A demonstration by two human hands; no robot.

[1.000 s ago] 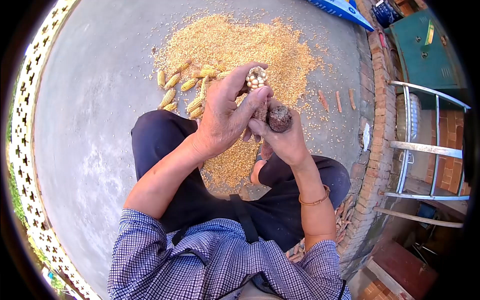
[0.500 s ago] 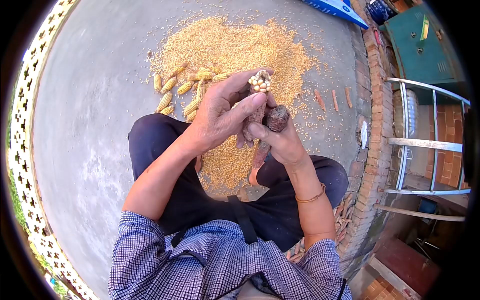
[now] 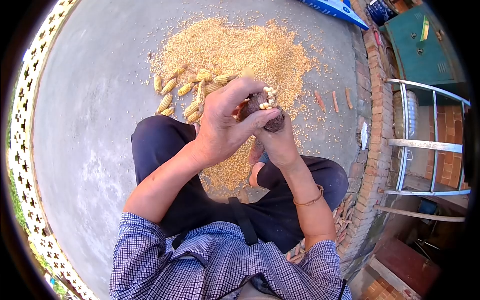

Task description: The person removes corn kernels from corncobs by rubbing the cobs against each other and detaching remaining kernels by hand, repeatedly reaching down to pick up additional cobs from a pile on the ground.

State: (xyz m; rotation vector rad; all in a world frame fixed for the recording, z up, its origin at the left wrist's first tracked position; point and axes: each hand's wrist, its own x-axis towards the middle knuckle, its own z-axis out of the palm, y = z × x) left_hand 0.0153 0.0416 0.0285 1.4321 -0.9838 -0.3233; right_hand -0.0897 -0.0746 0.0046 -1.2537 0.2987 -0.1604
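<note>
My left hand (image 3: 226, 119) is closed around a corn cob (image 3: 268, 100) that has a few pale kernels left near its tip. My right hand (image 3: 278, 143) is wrapped, from below, round a dark bare cob (image 3: 274, 123) that presses against the first one. The fingers overlap and hide most of both cobs. Beyond my hands spreads a heap of loose corn kernels (image 3: 237, 47), and more kernels lie between my legs. Several unshelled ears of corn (image 3: 192, 92) rest at its near left edge.
Three stripped cobs (image 3: 335, 101) lie on the concrete floor (image 3: 95, 100) at right. More bare cobs (image 3: 343, 218) are piled beside my right knee. A low brick edge (image 3: 378, 125), a metal ladder-like frame (image 3: 425, 144) and a green cabinet (image 3: 422, 47) stand along the right. A blue sack (image 3: 332, 11) lies at top.
Both hands have come closer together and the left has turned over, bringing the kerneled cob down against the dark cob. A blurred pale speck, perhaps a kernel, appears above the left hand.
</note>
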